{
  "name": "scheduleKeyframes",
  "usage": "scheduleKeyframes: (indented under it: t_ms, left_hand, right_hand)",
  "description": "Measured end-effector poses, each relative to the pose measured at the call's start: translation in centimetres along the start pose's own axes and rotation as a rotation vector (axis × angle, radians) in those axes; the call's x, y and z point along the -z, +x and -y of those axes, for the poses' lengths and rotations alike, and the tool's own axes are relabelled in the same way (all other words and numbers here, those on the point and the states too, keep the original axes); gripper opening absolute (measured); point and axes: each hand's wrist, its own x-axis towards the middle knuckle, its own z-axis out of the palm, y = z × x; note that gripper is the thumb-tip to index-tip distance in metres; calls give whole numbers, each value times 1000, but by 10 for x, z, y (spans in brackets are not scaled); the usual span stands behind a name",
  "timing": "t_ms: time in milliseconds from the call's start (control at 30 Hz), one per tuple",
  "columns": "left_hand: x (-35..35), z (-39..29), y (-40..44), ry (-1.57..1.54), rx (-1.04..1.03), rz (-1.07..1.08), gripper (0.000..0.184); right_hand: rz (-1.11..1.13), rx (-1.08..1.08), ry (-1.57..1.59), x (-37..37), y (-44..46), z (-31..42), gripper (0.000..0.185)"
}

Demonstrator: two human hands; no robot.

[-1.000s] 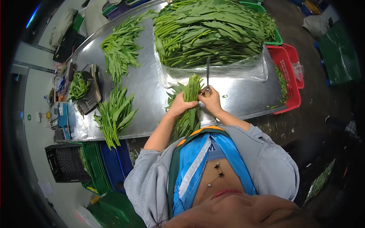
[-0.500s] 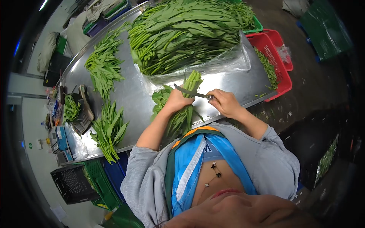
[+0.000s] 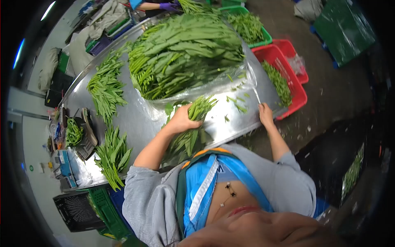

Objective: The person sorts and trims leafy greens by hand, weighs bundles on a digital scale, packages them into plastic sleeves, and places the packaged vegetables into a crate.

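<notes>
My left hand (image 3: 184,119) is wrapped round a bunch of green stems (image 3: 199,108), its leaves hanging down toward my body over the table edge. Out to the right, my right hand (image 3: 264,112) grips a knife (image 3: 257,95), its blade pointing away from me. Short cut stem pieces (image 3: 237,104) lie scattered on the metal table (image 3: 140,119) between my hands. Beyond them a large pile of leafy greens (image 3: 185,53) rests on clear plastic. Two smaller bunches, one near (image 3: 114,154) and one farther back (image 3: 105,88), lie on the left.
A red basket (image 3: 297,98) with green pieces stands at the right edge, a green basket (image 3: 266,38) behind it. A scale (image 3: 87,142) holding greens is at the left. At the top, a person's purple-gloved hand (image 3: 168,7) is beside the pile. Crates (image 3: 78,212) stand lower left.
The knife in my right hand has moved from across the stems out to the right. Cut pieces now lie scattered on the table. A co-worker's gloved hand has come into view.
</notes>
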Motion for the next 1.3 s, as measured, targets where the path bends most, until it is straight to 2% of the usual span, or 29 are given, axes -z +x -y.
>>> scheduleKeyframes:
  t_ms: [33, 100, 133, 200, 233, 267, 300, 367, 400, 433, 467, 533, 567, 633, 667, 733, 767, 833, 900, 933, 1000, 1033, 1100, 1133, 1200, 1233, 1267, 1300]
  left_hand:
    - [6, -1, 6, 3, 0, -18, 46]
    - [8, 2, 2, -102, 222, 48, 43]
    - [8, -1, 3, -146, 132, 38, 42]
    - [11, 6, 4, -261, 137, 60, 44]
    - [13, 9, 1, -372, 149, 89, 46]
    - [10, 6, -1, -468, 143, 62, 52]
    - [7, 9, -3, -470, 143, 53, 52]
    - [3, 14, -6, -656, 167, 29, 60]
    - [3, 14, -10, -694, 159, 68, 60]
    - [7, 19, -17, -695, 164, 52, 60]
    - [11, 29, -22, -786, 172, 39, 57]
    - [19, 66, -33, -954, 111, 80, 49]
    - [27, 78, -36, -957, 95, 52, 49]
    - [32, 98, -49, -1243, -28, 152, 48]
    - [31, 100, -50, -1306, -98, 192, 49]
    - [26, 92, -42, -1340, -167, 193, 49]
    - [20, 84, -37, -1362, -244, 211, 49]
    - [7, 74, -26, -1503, -368, 163, 54]
    - [13, 85, -28, -1214, -146, -10, 84]
    - [17, 87, -31, -1218, -149, -13, 84]
    - [19, 95, -47, -1015, 137, -5, 115]
    - [20, 102, -59, -1023, 132, -12, 115]
    - [13, 116, -92, -1379, 196, 172, 129]
    - [6, 112, -102, -1378, 201, 171, 129]
    - [-14, 101, -119, -1088, 392, -8, 120]
    - [-24, 101, -122, -1091, 398, -7, 120]
    - [-35, 103, -123, -831, 323, -116, 110]
    - [-45, 102, -123, -568, 243, -218, 101]
  right_hand:
    - [7, 17, 1, 0, 14, 10, 27]
    - [-299, 178, 259, -1, -1, 48, 25]
    - [-250, 199, 361, 12, -12, 93, 24]
    - [-148, 503, 440, 19, -33, 152, 24]
    - [23, 531, 387, 27, -49, 176, 21]
    - [30, 756, 366, 25, -55, 196, 21]
    - [143, 785, 373, 17, -59, 204, 21]
    - [93, 997, 270, 10, -60, 228, 21]
    - [57, 1008, 258, 1, -55, 223, 19]
    - [29, 996, 147, -12, -39, 200, 20]
    - [98, 620, -3, -30, -17, 165, 26]
    - [197, 209, -222, -32, 26, 103, 32]
    - [207, 238, -229, -31, 30, 109, 32]
    - [35, 463, -269, -29, 17, 112, 46]
    - [132, 463, 47, -39, 10, 136, 64]
    - [503, 668, 378, -37, -28, 215, 80]
    - [816, 592, 389, -34, -44, 245, 89]
    - [1262, 525, 261, -50, -60, 272, 83]
    - [1384, 402, 645, -87, -63, 242, 71]
    - [1386, 401, 640, -89, -67, 241, 71]
    - [1325, 123, 824, -87, -79, 232, 66]
    - [1332, 121, 813, -86, -81, 230, 66]
    - [1240, -44, 896, -86, -82, 228, 62]
    - [1207, -69, 905, -85, -81, 228, 65]
    - [1190, -138, 885, -89, -82, 224, 66]
    - [1171, -197, 858, -90, -83, 222, 67]
    - [1185, -73, 788, -85, -88, 221, 72]
    - [1185, -75, 789, -79, -95, 220, 72]
